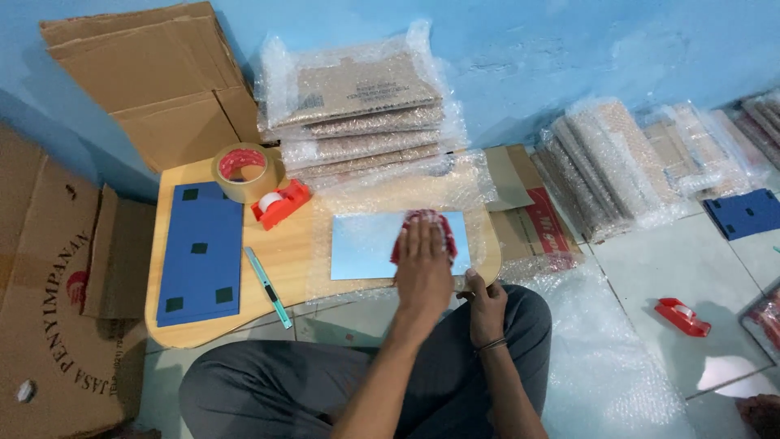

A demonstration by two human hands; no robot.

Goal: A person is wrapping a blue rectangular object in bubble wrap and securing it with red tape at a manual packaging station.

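Left hand [422,264]: fingers flat, pressing red cloth [428,223] on pale blue panel [361,244], which lies on bubble wrap [390,195] atop small table [292,252]. Right hand [486,305]: curled at panel's near corner. Panel unwrapped; wrapped stack [357,122] behind.

Red cloth [426,221] mostly covered by left hand [422,264]; pattern unclear. Right hand [485,307] fingertips hidden under table [292,256] front edge, grip not determinable. Light blue sheet [366,244] partly veiled by bubble wrap [406,195]. Cardboard box [49,325] cut by left frame edge.
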